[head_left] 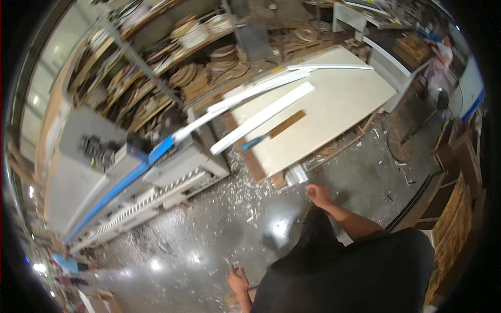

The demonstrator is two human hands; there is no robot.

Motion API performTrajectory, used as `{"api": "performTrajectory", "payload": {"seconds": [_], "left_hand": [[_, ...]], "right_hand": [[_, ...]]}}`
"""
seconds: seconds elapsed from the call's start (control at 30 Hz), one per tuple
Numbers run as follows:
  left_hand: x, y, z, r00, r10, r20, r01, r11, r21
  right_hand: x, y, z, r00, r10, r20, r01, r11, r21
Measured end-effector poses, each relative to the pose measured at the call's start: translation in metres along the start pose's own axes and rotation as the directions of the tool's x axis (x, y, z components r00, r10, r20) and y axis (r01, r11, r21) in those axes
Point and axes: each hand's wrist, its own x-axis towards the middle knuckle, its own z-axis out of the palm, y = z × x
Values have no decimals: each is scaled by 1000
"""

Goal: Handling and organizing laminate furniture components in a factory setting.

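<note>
White strip (263, 118), long axis up-rightward

Cream board (339, 104) lies flat; silvery piece (296, 175) beside its near edge.

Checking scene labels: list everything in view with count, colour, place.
Large flat panel: one, cream, upper centre-right
Long narrow strips: at least three, white, on and past the panel
Short flat strip: one, brown, on the panel
Slim object, kind unclear: one, blue, panel's left end
Long bulky machine: one, grey-white with blue band, left
Tall shelving: grey uprights, upper left
Stacked round pieces: many, mostly brown, at the shelving
Smooth floor: grey, centre
Small loose scraps: many, white, on the floor
Flat wooden boards: several, brown, right edge
Other people: at least two, upper right and lower left
Clothed torso: one, black, bottom right
Right hand: one, bare, below the panel
Left hand: one, bare, bottom centre
</note>
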Motion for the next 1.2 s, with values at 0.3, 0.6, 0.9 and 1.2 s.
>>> {"api": "performTrajectory", "payload": {"seconds": [0.3,0.6,0.9,1.2], "left_hand": [[249,509,62,659,752,37,-752,657,39],[443,836,190,395,917,45,-919,395,9],[612,1042,336,190,980,65,-965,174,195],[614,1019,296,262,942,208,-964,246,100]], "right_hand": [[284,102,-214,758,-93,-645,-200,909,-366],[332,110,-234,813,82,-576,-418,772,-480],[343,102,-221,862,263,-434,-484,684,-546],[350,116,-234,854,245,-459,-496,647,-578]]}}
